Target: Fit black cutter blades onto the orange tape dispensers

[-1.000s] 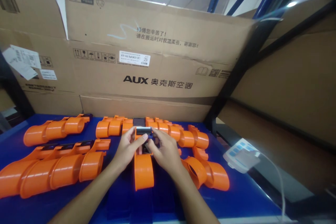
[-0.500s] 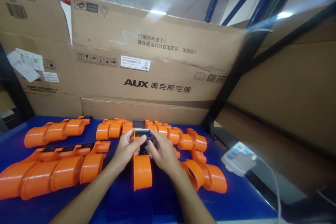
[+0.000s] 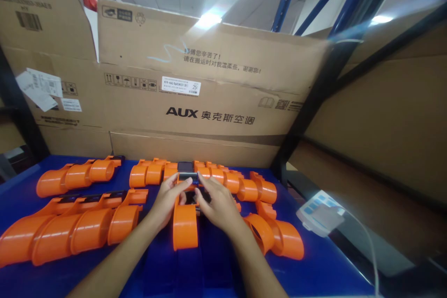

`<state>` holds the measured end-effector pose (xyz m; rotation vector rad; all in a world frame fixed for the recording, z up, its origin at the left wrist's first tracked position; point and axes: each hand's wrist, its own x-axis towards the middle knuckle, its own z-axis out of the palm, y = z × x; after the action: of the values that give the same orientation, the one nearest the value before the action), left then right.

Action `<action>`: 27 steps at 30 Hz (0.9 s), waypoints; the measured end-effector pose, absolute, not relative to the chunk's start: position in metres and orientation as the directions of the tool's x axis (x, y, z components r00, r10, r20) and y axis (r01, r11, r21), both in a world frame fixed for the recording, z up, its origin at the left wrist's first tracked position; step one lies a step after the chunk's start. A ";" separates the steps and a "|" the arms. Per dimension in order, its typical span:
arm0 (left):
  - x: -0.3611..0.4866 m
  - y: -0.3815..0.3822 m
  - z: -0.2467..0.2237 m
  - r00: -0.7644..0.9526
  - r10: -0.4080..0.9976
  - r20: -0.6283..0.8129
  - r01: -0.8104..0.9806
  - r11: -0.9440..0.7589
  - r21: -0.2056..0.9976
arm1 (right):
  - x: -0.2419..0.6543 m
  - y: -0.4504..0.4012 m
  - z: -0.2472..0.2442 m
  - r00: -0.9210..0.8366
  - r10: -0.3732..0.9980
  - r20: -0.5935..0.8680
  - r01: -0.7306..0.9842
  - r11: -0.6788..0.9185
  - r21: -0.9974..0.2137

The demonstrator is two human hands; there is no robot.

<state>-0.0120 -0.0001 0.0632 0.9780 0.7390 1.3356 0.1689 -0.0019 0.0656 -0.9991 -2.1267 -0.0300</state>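
Between my hands is an orange plastic ring-shaped part [image 3: 185,227], its wide round band facing me. A dark bar-like piece [image 3: 187,177] lies across its upper end. My left hand [image 3: 166,200] grips the part from the left, its thumb pressed on the dark piece. From the right, my right hand [image 3: 219,202] closes on the same part, index finger at the bar's right end and thumb lower down. The fingers partly hide where bar and orange part meet. Just behind them stands a small dark square-faced block [image 3: 185,166].
Rows of similar orange parts [image 3: 89,228] stand on the blue table [image 3: 157,265] at left, back and right [image 3: 288,238]. Some carry dark pieces on top. A cardboard panel [image 3: 139,121] rises behind. At right are a white box with a cable [image 3: 321,214] and a dark rack post [image 3: 307,107].
The orange part's round band has swung slightly left, and the bar has tilted. My right thumb has come off the bar and sits lower. The view has shifted slightly.
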 end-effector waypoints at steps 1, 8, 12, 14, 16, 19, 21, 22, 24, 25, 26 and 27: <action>-0.012 0.000 0.064 0.120 0.990 0.081 -0.467 -0.015 0.884 | 0.169 -0.002 0.066 -0.405 0.645 0.648 0.663 0.695 -0.277; -0.009 -0.002 0.061 0.120 0.992 0.040 -0.551 0.033 0.834 | 0.160 -0.004 0.061 -0.377 0.672 0.637 0.729 0.639 -0.243; -0.008 0.000 0.056 0.115 0.992 0.044 -0.517 0.022 0.856 | 0.154 -0.004 0.055 -0.339 0.700 0.629 0.746 0.607 -0.273; -0.009 0.000 0.055 0.118 0.992 0.047 -0.501 0.019 0.866 | 0.154 -0.004 0.053 -0.343 0.700 0.626 0.731 0.617 -0.290; -0.009 0.000 0.054 0.124 0.991 0.047 -0.488 0.019 0.873 | 0.154 -0.005 0.052 -0.351 0.697 0.626 0.719 0.628 -0.296; -0.009 0.000 0.054 0.121 0.992 0.047 -0.475 0.017 0.880 | 0.155 -0.007 0.050 -0.365 0.702 0.611 0.712 0.634 -0.302; -0.009 -0.001 0.053 0.116 0.992 0.048 -0.477 0.013 0.879 | 0.154 -0.007 0.050 -0.370 0.711 0.597 0.709 0.632 -0.313; -0.009 -0.001 0.053 0.113 0.992 0.048 -0.478 0.012 0.878 | 0.154 -0.007 0.050 -0.371 0.714 0.594 0.708 0.631 -0.317; -0.009 -0.001 0.054 0.110 0.993 0.049 -0.479 0.010 0.878 | 0.155 -0.007 0.053 -0.373 0.708 0.600 0.699 0.640 -0.320; -0.010 -0.001 0.055 0.107 0.993 0.051 -0.481 0.007 0.877 | 0.156 -0.006 0.054 -0.378 0.698 0.608 0.691 0.650 -0.317; -0.011 -0.002 0.057 0.102 0.993 0.055 -0.484 0.001 0.875 | 0.157 -0.006 0.056 -0.386 0.684 0.619 0.680 0.664 -0.310; -0.011 -0.002 0.059 0.095 0.994 0.063 -0.488 -0.008 0.873 | 0.159 -0.005 0.058 -0.397 0.668 0.629 0.667 0.681 -0.302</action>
<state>-0.0115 -0.0024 0.0590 0.9023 0.7366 1.3554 0.1586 -0.0048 0.0581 -1.0212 -2.1375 0.0017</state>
